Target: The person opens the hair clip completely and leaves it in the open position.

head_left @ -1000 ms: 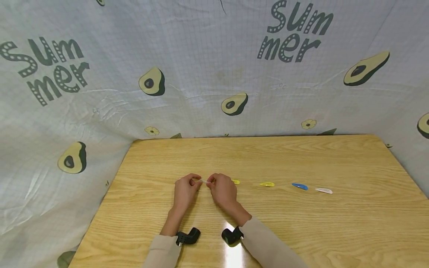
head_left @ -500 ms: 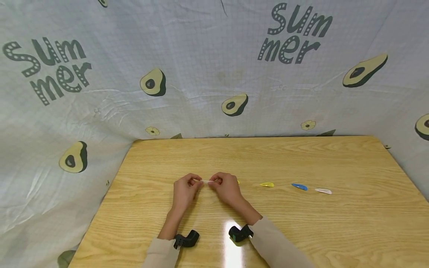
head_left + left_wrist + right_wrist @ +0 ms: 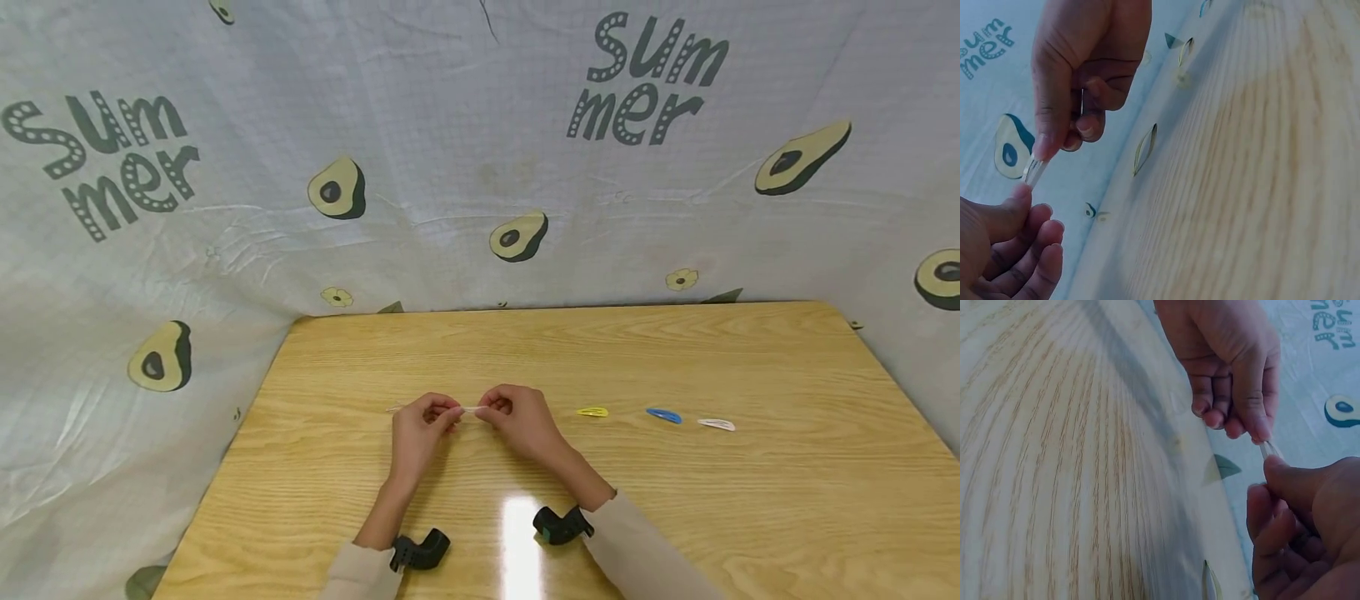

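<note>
A white snap hair clip is stretched between my two hands above the table. My left hand pinches one end with thumb and fingertips, and my right hand pinches the other. In the left wrist view, the pale clip bridges both thumbs, its middle showing. The right wrist view has the same clip between the fingertips, its ends covered. Just beyond my left hand, the tip of another thin white clip pokes out on the table; the hand hides the rest.
Right of my hands, a yellow hair clip, a blue one and a white one lie in a row on the wooden table. A patterned cloth hangs behind the table and along its left side.
My right hand and forearm have shifted right, covering a yellow clip that showed beside it before. More of the held clip shows between my hands. The left hand has moved only slightly.
</note>
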`<control>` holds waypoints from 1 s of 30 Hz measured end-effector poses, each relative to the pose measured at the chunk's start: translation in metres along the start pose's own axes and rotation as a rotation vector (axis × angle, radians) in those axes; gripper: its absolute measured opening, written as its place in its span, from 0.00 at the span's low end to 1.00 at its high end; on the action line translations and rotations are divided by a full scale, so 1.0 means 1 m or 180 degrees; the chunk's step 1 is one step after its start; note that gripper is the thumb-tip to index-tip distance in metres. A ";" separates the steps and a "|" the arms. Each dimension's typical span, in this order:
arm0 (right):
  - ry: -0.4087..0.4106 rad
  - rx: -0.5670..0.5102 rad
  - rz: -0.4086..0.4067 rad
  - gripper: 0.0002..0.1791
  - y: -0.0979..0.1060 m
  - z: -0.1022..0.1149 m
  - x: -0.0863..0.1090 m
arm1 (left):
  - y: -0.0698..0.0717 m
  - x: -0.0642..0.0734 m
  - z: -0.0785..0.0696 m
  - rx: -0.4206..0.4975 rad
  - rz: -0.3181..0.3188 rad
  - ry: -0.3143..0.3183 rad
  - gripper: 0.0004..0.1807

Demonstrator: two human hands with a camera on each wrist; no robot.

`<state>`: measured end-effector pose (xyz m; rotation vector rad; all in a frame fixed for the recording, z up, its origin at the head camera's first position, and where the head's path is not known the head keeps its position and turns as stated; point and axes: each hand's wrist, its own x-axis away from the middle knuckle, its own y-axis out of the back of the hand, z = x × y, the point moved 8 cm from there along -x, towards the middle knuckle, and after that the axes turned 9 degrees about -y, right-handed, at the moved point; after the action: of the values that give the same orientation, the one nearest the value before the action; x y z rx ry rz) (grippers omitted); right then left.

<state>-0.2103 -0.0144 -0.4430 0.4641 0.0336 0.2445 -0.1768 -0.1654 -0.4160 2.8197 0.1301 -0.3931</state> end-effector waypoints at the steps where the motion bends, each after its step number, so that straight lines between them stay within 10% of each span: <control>1: 0.0007 -0.0001 0.0027 0.05 0.001 0.001 0.002 | -0.001 0.001 -0.004 0.0014 0.0022 -0.0012 0.04; 30: 0.0028 -0.0333 -0.0132 0.03 0.040 -0.026 0.038 | -0.045 0.018 -0.022 0.0200 0.0299 -0.0329 0.03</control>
<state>-0.1845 0.0403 -0.4473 0.3579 0.0387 0.2064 -0.1593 -0.1154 -0.4125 2.8462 -0.0368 -0.5289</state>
